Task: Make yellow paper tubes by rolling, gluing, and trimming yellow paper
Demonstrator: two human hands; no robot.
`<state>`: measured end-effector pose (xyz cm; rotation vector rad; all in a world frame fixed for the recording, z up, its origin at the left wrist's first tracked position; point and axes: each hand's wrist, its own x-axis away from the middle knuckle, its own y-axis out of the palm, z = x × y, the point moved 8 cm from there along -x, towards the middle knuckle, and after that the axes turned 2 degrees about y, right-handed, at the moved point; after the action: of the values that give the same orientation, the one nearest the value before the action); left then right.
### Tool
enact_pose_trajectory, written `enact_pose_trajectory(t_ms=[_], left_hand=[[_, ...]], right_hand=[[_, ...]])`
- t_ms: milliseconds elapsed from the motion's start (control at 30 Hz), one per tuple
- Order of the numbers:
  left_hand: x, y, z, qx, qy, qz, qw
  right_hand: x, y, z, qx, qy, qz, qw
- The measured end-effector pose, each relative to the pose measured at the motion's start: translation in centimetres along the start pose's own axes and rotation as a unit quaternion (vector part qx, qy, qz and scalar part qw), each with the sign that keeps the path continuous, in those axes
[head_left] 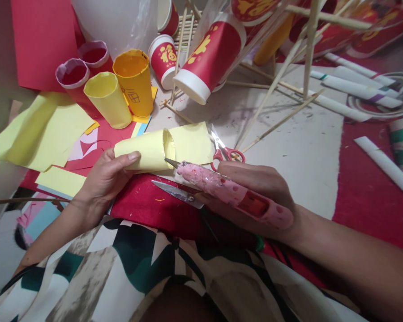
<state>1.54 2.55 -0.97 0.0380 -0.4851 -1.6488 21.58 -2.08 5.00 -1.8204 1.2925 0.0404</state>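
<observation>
My left hand (109, 176) is closed around a pale yellow paper cup (143, 150) lying on its side, its open rim turned to the right. In my right hand (268, 179) is a pink hot glue gun (235, 192), smeared with dried glue. The dark nozzle is at the cup's rim; whether it touches, I cannot tell. Behind the cup lies a yellow paper sheet (193, 143). Red-handled scissors (223, 150) rest beyond the glue gun. A second pair of scissors (177, 193) shows its blades below the gun, its handles partly hidden.
Paper cups stand at the back left, among them a yellow one (109, 100) and an orange one (134, 85). Red printed cups (211, 56) in clear plastic and a wooden stick frame (278, 85) stand behind. Rolled white paper tubes (359, 89) lie at the right.
</observation>
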Motion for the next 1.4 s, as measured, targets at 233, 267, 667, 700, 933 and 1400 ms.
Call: enact_pose_trajectory(t_ms=[233,267,667,700,933,1400], left_hand=[[-0.04,-0.01,-0.1,0.002,-0.005,0.001,1.0],[-0.04,-0.06,-0.1,0.002,-0.005,0.005,1.0],[-0.08,-0.45,-0.27,0.026,-0.014,0.032,0.999],[-0.09,-0.47,-0.3,0.027,-0.016,0.032,0.999],[-0.11,-0.6,-0.28,0.023,-0.022,0.038,0.999],[-0.13,-0.42,-0.2,0.034,-0.028,0.038,0.998]], right_hand=[[-0.06,-0.07,-0.06,-0.018,0.0,-0.001,1.0],[-0.07,-0.06,-0.09,-0.013,-0.002,-0.001,1.0],[0.44,0.28,0.37,0.012,-0.01,0.003,1.0],[0.5,0.28,0.39,0.017,-0.011,0.005,1.0],[0.42,0.16,0.16,0.013,-0.01,-0.001,1.0],[0.38,0.34,0.49,-0.017,0.007,-0.016,1.0]])
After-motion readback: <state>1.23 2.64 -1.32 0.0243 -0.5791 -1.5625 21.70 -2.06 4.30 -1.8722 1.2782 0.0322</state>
